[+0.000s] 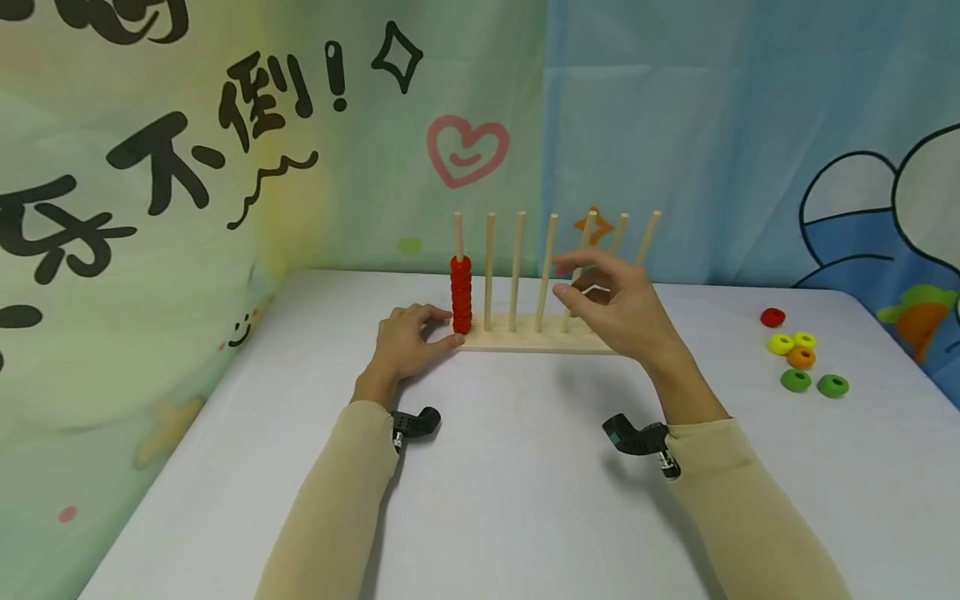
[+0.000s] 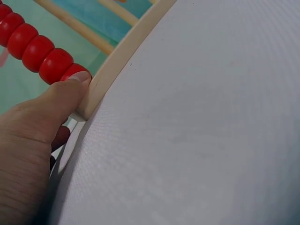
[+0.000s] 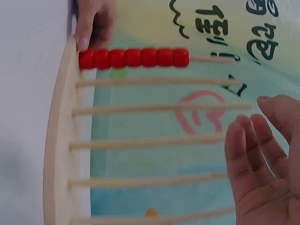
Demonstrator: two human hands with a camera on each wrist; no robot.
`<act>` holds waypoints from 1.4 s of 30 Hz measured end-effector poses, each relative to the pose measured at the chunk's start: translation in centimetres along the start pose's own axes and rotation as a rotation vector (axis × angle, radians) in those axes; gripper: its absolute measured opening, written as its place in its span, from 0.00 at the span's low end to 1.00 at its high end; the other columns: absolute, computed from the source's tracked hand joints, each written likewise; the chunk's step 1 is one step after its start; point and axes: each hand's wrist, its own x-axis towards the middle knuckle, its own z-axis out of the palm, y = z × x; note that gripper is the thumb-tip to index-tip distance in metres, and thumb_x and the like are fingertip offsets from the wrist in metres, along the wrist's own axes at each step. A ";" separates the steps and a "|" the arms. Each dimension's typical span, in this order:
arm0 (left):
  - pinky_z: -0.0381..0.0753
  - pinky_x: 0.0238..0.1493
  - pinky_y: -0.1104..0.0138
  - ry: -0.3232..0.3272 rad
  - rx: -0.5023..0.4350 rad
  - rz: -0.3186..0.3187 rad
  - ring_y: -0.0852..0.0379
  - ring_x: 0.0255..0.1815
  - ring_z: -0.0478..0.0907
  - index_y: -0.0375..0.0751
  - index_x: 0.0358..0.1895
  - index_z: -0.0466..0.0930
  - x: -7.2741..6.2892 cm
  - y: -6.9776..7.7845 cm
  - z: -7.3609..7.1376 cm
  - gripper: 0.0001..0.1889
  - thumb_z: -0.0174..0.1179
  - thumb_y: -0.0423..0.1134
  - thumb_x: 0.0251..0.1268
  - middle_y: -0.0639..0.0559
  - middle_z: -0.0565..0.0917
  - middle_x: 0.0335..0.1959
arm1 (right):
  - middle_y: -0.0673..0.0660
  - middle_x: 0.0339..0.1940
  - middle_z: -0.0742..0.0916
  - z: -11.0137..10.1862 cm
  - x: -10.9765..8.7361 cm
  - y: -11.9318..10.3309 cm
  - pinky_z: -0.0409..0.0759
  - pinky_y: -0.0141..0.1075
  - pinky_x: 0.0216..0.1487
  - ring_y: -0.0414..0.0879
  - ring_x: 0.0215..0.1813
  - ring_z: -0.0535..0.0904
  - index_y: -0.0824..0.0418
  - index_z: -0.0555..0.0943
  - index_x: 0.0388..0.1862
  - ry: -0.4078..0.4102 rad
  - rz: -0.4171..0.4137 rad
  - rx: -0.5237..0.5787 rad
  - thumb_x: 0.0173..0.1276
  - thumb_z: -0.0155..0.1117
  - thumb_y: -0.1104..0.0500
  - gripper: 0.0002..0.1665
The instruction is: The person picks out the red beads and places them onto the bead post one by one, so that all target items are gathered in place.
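Note:
A wooden peg stand [image 1: 517, 340] has several upright pegs along its base. Red beads [image 1: 461, 296] are stacked on the leftmost peg, whose top stays bare. My left hand [image 1: 408, 342] grips the base's left end. In the left wrist view the thumb [image 2: 75, 91] presses at the front corner by the lowest bead, with other fingers partly hidden behind. Raised in front of the right-hand pegs is my right hand [image 1: 618, 304], its fingers loosely bent and nothing between them. It hides parts of those pegs and of the base's right end.
On the table's right side lie loose beads: a red bead [image 1: 772, 317], two yellow beads [image 1: 780, 344], an orange bead [image 1: 801, 357] and two green beads [image 1: 797, 381]. A printed cloth [image 1: 637, 100] hangs behind the white table [image 1: 510, 500].

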 end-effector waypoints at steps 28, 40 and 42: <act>0.62 0.61 0.49 -0.003 0.028 0.013 0.48 0.60 0.68 0.58 0.60 0.79 0.2 0.2 0.0 0.29 0.58 0.67 0.58 0.55 0.79 0.58 | 0.59 0.46 0.83 -6.8 -4.7 4.2 0.78 0.24 0.32 0.39 0.35 0.81 0.64 0.80 0.57 0.073 0.156 -0.334 0.68 0.64 0.68 0.18; 0.61 0.62 0.50 0.000 0.027 -0.015 0.50 0.59 0.68 0.58 0.60 0.78 0.2 0.0 0.0 0.29 0.59 0.67 0.58 0.55 0.79 0.59 | 0.55 0.46 0.85 -10.0 -6.0 8.0 0.72 0.17 0.40 0.30 0.38 0.78 0.56 0.81 0.56 0.093 0.197 -0.478 0.69 0.66 0.60 0.17; 0.61 0.62 0.50 -0.003 0.031 -0.016 0.50 0.59 0.68 0.59 0.60 0.78 0.1 -0.1 0.0 0.29 0.59 0.67 0.58 0.55 0.79 0.59 | 0.55 0.46 0.85 -10.4 -6.3 8.2 0.72 0.17 0.40 0.31 0.38 0.78 0.56 0.81 0.56 0.092 0.217 -0.496 0.69 0.66 0.59 0.17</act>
